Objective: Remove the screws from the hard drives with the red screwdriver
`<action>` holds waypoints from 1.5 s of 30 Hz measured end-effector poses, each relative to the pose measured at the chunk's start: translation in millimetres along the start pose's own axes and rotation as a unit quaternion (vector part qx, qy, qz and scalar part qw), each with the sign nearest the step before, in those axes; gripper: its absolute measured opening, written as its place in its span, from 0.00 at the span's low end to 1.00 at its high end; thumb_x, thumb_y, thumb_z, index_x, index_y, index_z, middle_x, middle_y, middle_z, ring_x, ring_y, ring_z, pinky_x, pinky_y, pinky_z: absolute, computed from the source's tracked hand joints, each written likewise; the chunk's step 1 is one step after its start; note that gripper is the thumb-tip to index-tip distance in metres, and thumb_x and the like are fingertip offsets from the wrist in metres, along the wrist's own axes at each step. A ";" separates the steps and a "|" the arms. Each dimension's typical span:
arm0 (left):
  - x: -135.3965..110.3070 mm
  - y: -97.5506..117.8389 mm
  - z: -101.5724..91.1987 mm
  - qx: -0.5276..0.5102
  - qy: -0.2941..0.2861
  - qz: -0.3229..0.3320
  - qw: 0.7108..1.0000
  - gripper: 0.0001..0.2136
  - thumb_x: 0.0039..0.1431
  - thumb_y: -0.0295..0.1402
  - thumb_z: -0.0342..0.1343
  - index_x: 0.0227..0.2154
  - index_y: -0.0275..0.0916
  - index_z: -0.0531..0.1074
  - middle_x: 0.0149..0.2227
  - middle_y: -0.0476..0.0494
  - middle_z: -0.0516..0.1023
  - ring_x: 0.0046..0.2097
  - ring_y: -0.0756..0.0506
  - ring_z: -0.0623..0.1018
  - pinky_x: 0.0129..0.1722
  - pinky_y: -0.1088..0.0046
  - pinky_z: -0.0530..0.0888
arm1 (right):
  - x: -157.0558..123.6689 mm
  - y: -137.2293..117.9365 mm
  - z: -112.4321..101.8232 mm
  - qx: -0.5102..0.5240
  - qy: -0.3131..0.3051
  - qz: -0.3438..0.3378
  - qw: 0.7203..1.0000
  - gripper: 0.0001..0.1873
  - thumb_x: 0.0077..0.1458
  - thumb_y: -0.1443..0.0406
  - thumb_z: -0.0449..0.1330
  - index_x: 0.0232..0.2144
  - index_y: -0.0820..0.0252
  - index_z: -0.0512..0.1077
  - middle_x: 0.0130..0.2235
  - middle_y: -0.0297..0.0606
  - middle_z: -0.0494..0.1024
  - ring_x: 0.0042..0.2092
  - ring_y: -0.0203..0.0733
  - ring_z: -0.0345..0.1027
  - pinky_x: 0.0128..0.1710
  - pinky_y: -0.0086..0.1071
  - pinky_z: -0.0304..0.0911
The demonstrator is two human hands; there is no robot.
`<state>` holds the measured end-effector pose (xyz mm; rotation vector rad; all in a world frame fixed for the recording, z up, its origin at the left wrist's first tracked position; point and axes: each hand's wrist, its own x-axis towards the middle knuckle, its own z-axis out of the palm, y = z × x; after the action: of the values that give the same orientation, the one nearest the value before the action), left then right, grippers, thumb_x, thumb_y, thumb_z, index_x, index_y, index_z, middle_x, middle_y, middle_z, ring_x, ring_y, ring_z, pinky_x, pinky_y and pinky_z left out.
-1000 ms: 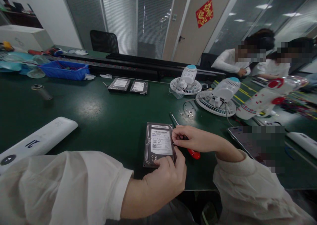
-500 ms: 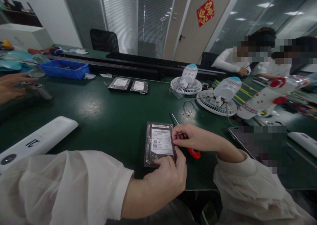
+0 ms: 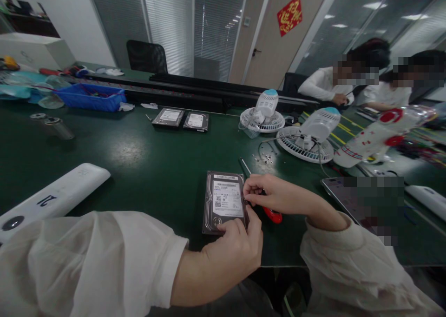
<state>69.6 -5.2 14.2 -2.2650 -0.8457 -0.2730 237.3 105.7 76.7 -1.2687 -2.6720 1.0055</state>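
Note:
A hard drive (image 3: 228, 198) with a white label lies flat on the green table in front of me. My left hand (image 3: 240, 242) grips its near right corner, the thumb on top and the index finger along the right side. At the drive's right edge, my right hand (image 3: 261, 191) has its fingertips pinched together; whatever they hold is too small to make out. Partly under my right hand lies a screwdriver with a red handle (image 3: 272, 214), its shaft pointing away from me. Several small screws (image 3: 267, 159) are scattered beyond it.
Two more hard drives (image 3: 169, 117) lie farther back, near a blue bin (image 3: 92, 97). Small white fans (image 3: 306, 140) stand at the right. Metal cylinders (image 3: 59, 128) and a white device marked 21 (image 3: 59, 196) are at left. Two people sit at the far right.
Another person's hand has left the metal cylinders at the left and is out of view. My own hands stay at the hard drive, with only a slight shift of the right fingertips.

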 end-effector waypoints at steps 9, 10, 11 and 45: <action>0.5 -1.2 -1.8 0.001 -0.009 0.002 1.000 0.18 0.66 0.26 0.42 0.46 0.29 0.77 0.51 0.27 0.79 0.24 0.47 0.75 0.21 0.68 0.68 | -1.3 -0.8 -3.0 0.034 -0.027 0.011 0.999 0.09 0.60 0.64 0.57 0.31 0.62 0.73 0.31 0.36 0.75 0.32 0.33 0.68 0.35 0.28 0.63; 0.2 -0.8 -1.5 0.002 -0.007 0.003 1.000 0.18 0.66 0.26 0.43 0.46 0.29 0.77 0.51 0.26 0.79 0.25 0.46 0.76 0.21 0.68 0.68 | -1.4 -1.1 -2.9 0.033 -0.028 0.013 0.999 0.09 0.60 0.64 0.57 0.31 0.62 0.73 0.31 0.36 0.75 0.32 0.33 0.68 0.34 0.27 0.63; -0.1 -0.3 -1.0 0.003 -0.005 0.004 1.000 0.17 0.66 0.26 0.43 0.46 0.28 0.77 0.51 0.26 0.79 0.25 0.46 0.76 0.21 0.68 0.68 | -1.4 -1.3 -2.7 0.034 -0.028 0.013 0.999 0.09 0.60 0.64 0.57 0.30 0.62 0.73 0.31 0.36 0.75 0.32 0.32 0.68 0.34 0.27 0.63; 0.5 -3.2 4.3 -0.010 -0.019 0.036 0.999 0.18 0.66 0.27 0.44 0.46 0.29 0.78 0.55 0.22 0.76 0.32 0.41 0.80 0.22 0.67 0.67 | -0.3 5.1 -3.4 0.069 -0.027 0.025 0.997 0.13 0.60 0.60 0.57 0.31 0.63 0.75 0.29 0.36 0.77 0.29 0.32 0.69 0.31 0.27 0.64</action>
<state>67.8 -0.3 13.0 -2.3199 -0.7826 -0.2075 241.9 109.7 76.6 -1.3064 -2.5679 1.2245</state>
